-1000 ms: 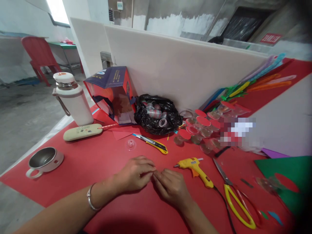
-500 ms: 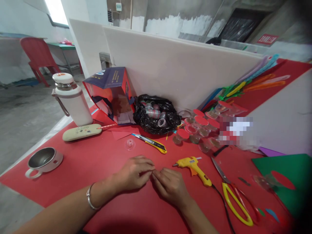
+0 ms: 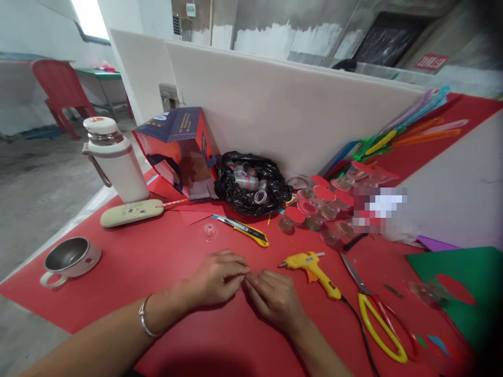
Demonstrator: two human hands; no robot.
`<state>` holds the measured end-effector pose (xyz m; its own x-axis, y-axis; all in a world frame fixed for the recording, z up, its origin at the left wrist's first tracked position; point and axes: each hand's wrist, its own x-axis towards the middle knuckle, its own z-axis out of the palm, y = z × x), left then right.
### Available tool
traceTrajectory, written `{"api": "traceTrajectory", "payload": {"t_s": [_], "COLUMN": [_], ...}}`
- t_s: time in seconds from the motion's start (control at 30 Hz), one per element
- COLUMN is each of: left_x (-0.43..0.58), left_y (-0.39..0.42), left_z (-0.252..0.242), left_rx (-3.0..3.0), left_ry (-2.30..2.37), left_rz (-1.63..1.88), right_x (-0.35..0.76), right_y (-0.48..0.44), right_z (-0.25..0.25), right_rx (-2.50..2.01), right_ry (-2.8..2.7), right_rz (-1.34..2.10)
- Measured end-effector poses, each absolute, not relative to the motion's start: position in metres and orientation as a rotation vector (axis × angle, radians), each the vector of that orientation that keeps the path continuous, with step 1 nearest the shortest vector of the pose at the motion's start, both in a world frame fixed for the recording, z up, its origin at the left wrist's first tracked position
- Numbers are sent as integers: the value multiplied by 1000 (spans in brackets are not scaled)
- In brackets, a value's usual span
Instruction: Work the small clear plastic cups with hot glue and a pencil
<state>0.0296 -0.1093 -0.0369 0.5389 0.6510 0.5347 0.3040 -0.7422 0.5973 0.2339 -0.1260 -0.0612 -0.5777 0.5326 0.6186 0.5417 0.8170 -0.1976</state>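
My left hand (image 3: 220, 277) and my right hand (image 3: 274, 298) meet fingertip to fingertip just above the red tabletop (image 3: 188, 335). Both are closed in a pinch, and whatever lies between the fingers is hidden or too small to name. A yellow hot glue gun (image 3: 314, 269) lies to the right of my right hand, its nozzle pointing left. Beyond my hands rests a yellow utility knife (image 3: 245, 230), with a small clear plastic piece (image 3: 209, 232) to its left. Scissors (image 3: 373, 309) with yellow and red handles lie farther right.
A black plastic bag (image 3: 231, 196) holds small clear cups. Several red-topped clear cups (image 3: 324, 193) cluster beside it. At left stand a metal mug (image 3: 92, 256), a long case (image 3: 131, 212) and a white thermos (image 3: 123, 170). A paper bag (image 3: 188, 125) leans against the white board (image 3: 275, 99).
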Motion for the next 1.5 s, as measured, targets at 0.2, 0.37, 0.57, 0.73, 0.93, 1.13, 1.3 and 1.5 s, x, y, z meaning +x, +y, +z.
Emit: {"api": "traceTrajectory", "payload": {"t_s": [0.2, 0.37, 0.57, 0.73, 0.93, 1.13, 1.3, 1.5], "left_x": [30, 29, 29, 29, 29, 29, 29, 30], "left_y": [-109, -109, -109, -109, -109, -109, -109, -110], "left_z": [-37, -37, -37, -39, -40, -38, -40, -42], "left_rx": [2338, 2339, 2352, 2354, 2361, 2367, 2360, 2346], "left_ry": [772, 776, 777, 777, 793, 790, 796, 816], "left_rz": [1076, 1069, 1087, 1099, 1089, 1077, 1098, 1099], "right_x": [233, 234, 234, 234, 234, 233, 234, 235], "right_y": [-126, -126, -126, -126, -127, -126, -126, -126], "right_z": [-58, -60, -58, -59, -58, -55, -60, -61], "right_rx": [-791, -804, -794, -808, -819, -808, -809, -812], "right_ry": [-2300, -2311, -2303, -2305, -2302, -2288, -2294, -2299], "right_rz": [-22, -17, -17, -4, -6, -33, -18, -15]}}
